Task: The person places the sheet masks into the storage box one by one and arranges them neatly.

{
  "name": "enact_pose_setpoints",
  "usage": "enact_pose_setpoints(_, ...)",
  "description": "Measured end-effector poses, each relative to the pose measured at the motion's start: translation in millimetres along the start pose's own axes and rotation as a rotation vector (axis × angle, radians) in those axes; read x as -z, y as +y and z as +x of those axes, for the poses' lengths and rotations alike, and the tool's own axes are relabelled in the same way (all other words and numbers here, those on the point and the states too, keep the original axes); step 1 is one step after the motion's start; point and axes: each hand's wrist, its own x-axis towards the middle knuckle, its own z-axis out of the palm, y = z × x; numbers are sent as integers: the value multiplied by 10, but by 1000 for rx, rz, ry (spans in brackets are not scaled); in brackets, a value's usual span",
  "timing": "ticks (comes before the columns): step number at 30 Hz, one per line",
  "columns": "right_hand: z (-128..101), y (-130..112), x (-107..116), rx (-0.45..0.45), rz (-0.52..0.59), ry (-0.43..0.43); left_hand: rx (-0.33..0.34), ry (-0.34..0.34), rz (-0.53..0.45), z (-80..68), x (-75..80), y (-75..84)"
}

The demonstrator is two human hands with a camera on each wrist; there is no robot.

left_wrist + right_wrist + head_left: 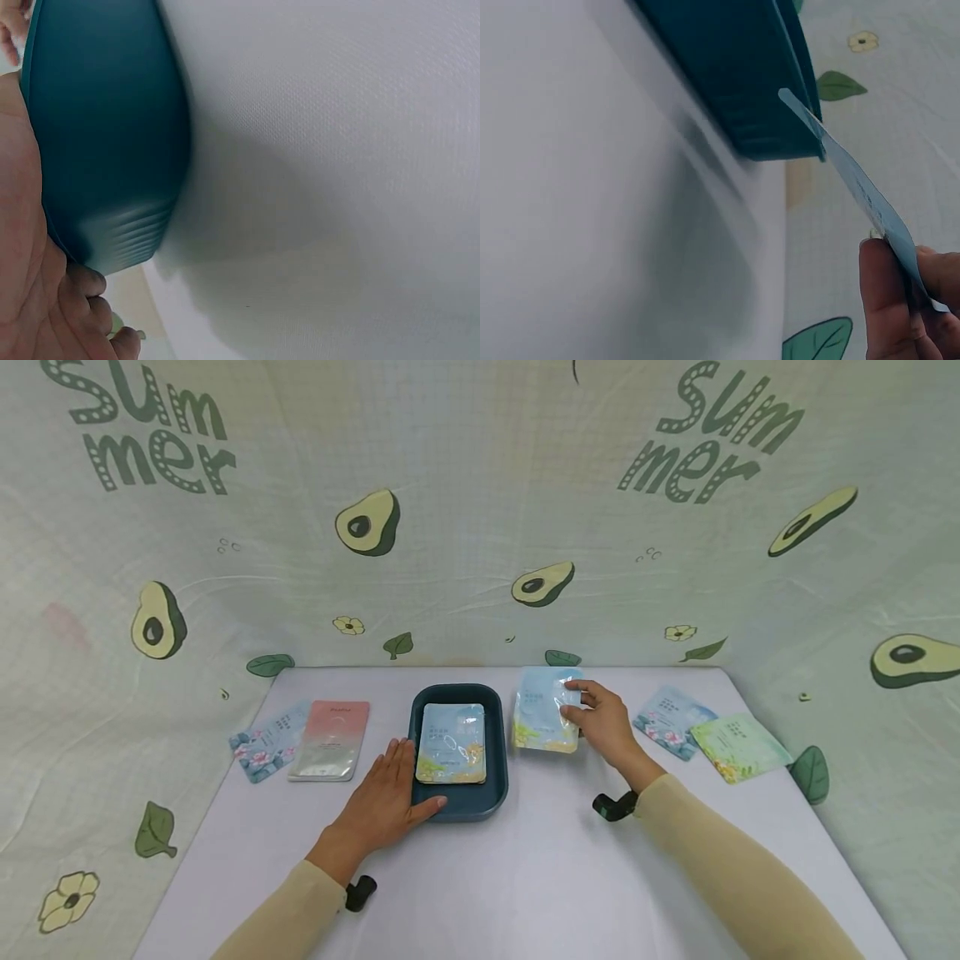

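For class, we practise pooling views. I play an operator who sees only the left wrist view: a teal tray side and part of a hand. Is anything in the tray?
Observer: Yes, a blue packet lies flat in the tray.
Operator: What is my left hand doing?
Observer: The left hand lies flat against the tray's left side, fingers straight.
Operator: And the other hand?
Observer: The right hand pinches a second packet just right of the tray.

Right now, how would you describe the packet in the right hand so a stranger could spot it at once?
Start at the dark teal tray in the middle of the white table. Just right of the tray, the right hand pinches a pale blue packet by its edge. Unlike the other packets, it is lifted off the table, not lying flat.
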Motion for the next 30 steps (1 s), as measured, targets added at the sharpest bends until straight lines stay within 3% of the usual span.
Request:
enact_pose_setpoints(10, -18, -320, -169, 22, 112, -23, 5, -3, 4, -5, 17, 23)
enact_pose_setpoints(23, -36, -522, -684, 58, 201, -122, -7, 5, 20, -8, 13, 22)
enact_pose_setpoints(30, -70, -570, -1023, 86, 139, -154, -12, 8, 24, -10, 18, 12)
